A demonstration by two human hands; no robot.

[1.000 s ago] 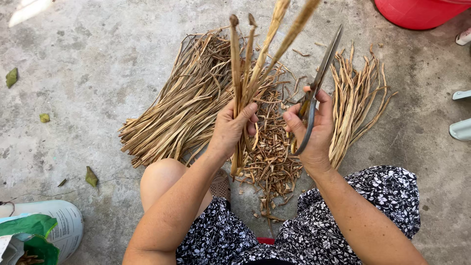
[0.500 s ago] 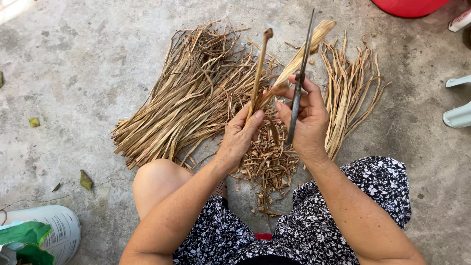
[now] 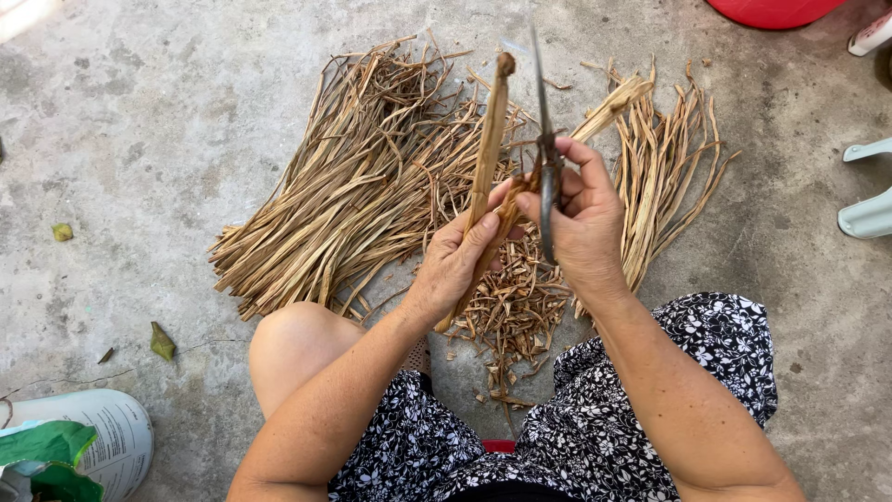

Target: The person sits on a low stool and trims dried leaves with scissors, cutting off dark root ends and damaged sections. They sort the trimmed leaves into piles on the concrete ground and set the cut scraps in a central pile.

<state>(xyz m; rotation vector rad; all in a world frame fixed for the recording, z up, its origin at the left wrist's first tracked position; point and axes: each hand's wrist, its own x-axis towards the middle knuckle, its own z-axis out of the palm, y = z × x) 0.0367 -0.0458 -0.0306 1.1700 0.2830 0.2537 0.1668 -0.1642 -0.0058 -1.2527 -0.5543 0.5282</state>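
My left hand (image 3: 457, 260) grips a dry brown stalk (image 3: 490, 139) that stands nearly upright in front of me. My right hand (image 3: 583, 218) holds a pair of dark metal scissors (image 3: 543, 121), blades pointing away from me, right beside the stalk. A second pale strip (image 3: 609, 107) slants away to the right from between my hands. Below my hands lies a small heap of short brown trimmings (image 3: 516, 311) on the concrete.
A big pile of long dry strips (image 3: 353, 195) lies on the left, a smaller bundle (image 3: 664, 167) on the right. A red tub (image 3: 771, 11) is at the top edge, a white sack with a green bag (image 3: 84, 446) at bottom left, pale sandals (image 3: 869, 209) at right.
The several stalks held a second ago are down to one upright stalk and one slanting strip. The scissors swung from a slant to nearly upright, close to the stalk.
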